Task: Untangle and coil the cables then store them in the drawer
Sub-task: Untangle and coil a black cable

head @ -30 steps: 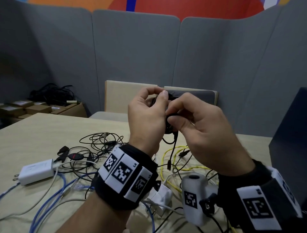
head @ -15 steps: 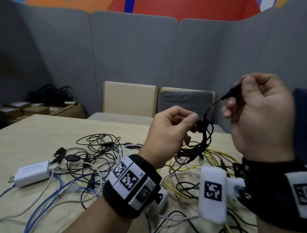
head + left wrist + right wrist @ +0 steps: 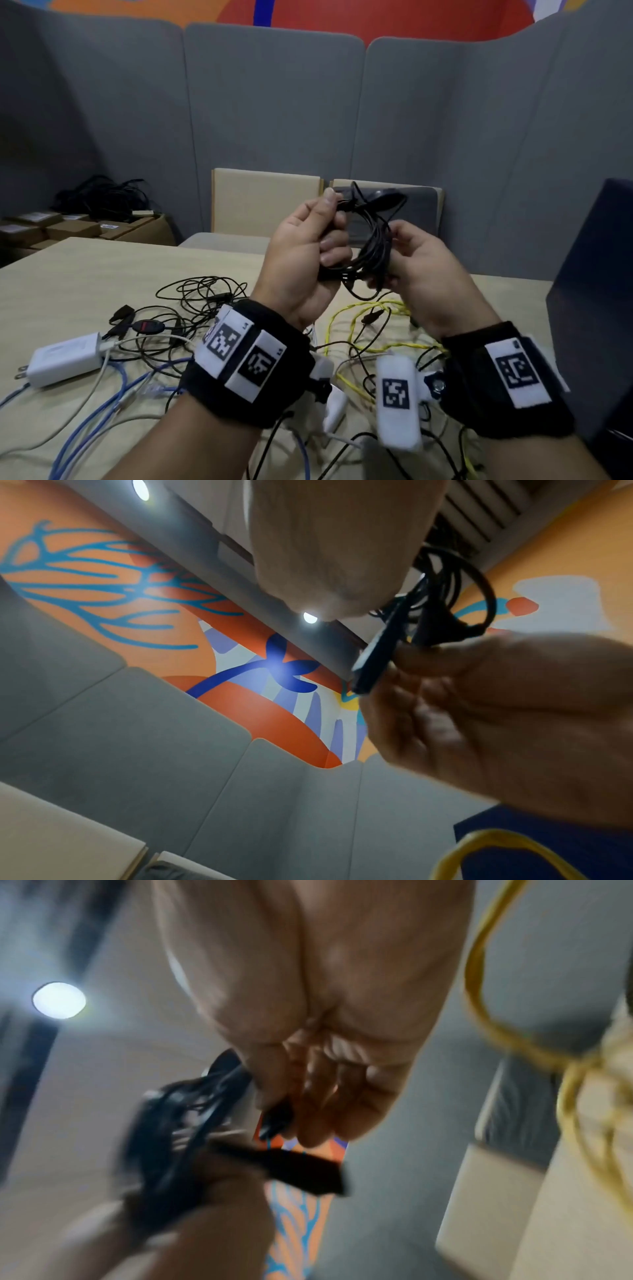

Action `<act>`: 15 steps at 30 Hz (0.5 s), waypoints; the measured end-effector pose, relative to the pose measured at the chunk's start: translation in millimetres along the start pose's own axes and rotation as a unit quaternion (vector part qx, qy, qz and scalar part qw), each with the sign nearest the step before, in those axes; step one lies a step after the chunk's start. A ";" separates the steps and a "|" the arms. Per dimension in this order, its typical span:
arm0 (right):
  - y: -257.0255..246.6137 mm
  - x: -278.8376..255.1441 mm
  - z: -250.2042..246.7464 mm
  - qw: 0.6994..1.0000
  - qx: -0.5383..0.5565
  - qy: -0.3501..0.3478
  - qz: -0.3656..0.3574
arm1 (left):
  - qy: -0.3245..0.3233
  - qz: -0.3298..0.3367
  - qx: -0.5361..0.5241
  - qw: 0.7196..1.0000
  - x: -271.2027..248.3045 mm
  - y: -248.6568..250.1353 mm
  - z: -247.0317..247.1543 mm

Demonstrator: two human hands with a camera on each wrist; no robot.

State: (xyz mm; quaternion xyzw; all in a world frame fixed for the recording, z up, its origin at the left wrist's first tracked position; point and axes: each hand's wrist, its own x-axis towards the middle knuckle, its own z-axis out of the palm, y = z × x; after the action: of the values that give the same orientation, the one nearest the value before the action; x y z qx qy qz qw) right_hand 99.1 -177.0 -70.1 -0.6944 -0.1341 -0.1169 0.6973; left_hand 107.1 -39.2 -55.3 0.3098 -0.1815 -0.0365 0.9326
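Up above the table's [image 3: 85, 270] far edge, both hands grip a coil [image 3: 371, 246] of thin, glossy black cable. Left hand [image 3: 301, 260] pinches its upper loops with curled fingers; right hand [image 3: 424, 270] closes round the lower strands.

Both hands are bare: left hand [image 3: 301, 260], right hand [image 3: 431, 274]. Each wrist carries a black fabric band [image 3: 253, 370] bearing white patches printed with black square markers. A white camera housing [image 3: 397, 401], also marker-tagged, hangs beneath the right band [image 3: 507, 380].
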 end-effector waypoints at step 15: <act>-14.0 -11.9 4.8 0.970 0.187 -0.119 0.097 | 0.052 0.159 0.278 0.946 -1.4 -8.4 -2.7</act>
State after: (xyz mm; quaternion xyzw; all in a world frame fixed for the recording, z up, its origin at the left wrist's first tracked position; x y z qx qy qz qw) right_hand 82.9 -172.6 -61.2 -0.5700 -0.1677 0.0623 0.8019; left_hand 107.1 -44.2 -62.8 0.5257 -0.1825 0.1800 0.8111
